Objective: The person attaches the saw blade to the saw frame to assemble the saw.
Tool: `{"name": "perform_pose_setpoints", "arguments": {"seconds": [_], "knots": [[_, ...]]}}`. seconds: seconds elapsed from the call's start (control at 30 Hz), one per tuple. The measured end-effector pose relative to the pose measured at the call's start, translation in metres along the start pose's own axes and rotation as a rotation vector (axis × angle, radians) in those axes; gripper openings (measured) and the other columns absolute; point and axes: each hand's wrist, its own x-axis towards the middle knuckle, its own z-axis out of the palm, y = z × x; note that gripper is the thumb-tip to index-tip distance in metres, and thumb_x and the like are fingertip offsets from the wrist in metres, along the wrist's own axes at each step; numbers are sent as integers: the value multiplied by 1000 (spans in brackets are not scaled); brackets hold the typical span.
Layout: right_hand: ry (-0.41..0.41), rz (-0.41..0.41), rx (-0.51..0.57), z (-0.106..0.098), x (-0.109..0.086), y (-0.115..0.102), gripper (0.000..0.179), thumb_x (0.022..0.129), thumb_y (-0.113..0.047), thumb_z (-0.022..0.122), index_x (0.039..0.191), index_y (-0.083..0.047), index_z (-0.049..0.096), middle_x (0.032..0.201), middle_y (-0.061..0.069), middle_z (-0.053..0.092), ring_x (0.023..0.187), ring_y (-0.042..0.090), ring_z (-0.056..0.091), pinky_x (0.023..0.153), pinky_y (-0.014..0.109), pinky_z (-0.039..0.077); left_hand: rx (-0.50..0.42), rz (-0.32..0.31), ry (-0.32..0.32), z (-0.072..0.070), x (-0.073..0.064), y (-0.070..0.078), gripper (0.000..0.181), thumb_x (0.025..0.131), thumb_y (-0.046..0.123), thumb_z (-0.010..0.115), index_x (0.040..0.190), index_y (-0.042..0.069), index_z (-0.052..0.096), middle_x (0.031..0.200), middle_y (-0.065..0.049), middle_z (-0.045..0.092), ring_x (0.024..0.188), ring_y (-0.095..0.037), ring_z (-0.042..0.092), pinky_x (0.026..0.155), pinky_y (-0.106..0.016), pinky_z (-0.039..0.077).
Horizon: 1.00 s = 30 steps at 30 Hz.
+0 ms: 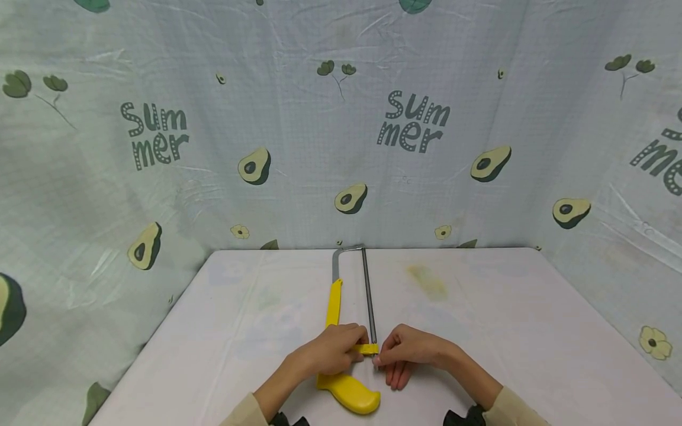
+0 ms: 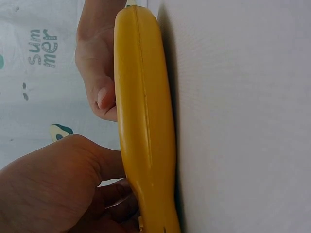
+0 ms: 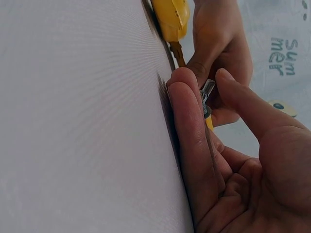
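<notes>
A hacksaw [image 1: 333,305] with a yellow handle [image 2: 143,97] and a grey metal frame end lies flat on the table, its far end at the back edge. My left hand [image 1: 333,349] grips the yellow frame just ahead of the handle, its fingers reaching toward the yellow crosspiece [image 1: 366,349]. To the right, my right hand [image 1: 412,348] holds the small metal wing nut [image 3: 208,89] at the near end of the blade side between thumb and fingers. Its lower fingers [image 3: 189,121] rest along the table. The left fingertips are partly hidden in the head view.
The white table [image 1: 479,307] has a faint yellow-green stain right of the saw. Behind and beside it hangs a pale curtain [image 1: 298,130] printed with avocados and lettering. Dark wrist straps [image 1: 465,416] show at the bottom edge.
</notes>
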Motion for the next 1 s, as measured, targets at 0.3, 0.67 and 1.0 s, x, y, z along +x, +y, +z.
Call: {"name": "perform_pose_setpoints", "arguments": {"seconds": [0.3,0.67,1.0], "knots": [[-2,8,-3,1,0,-1,33,96,-32,73,96,1,76,69,2,74,56,8,71,55,23,57,1,-2,-2,0,0,1,10,100,21,68,108,19,62,97,11,60,82,-3,51,80,-19,47],[-29,-8,-2,-1,-2,-4,33,98,-29,70,97,4,76,71,3,74,58,8,71,56,23,57,7,-2,1,-1,0,1,10,100,20,68,108,19,62,98,11,60,83,-2,51,83,-20,49],[-60,-16,17,-3,-2,0,32,98,-26,70,99,5,75,72,3,74,60,8,72,58,22,58,3,4,-1,0,0,1,10,100,20,68,108,19,62,98,10,60,83,-2,51,82,-19,48]]}}
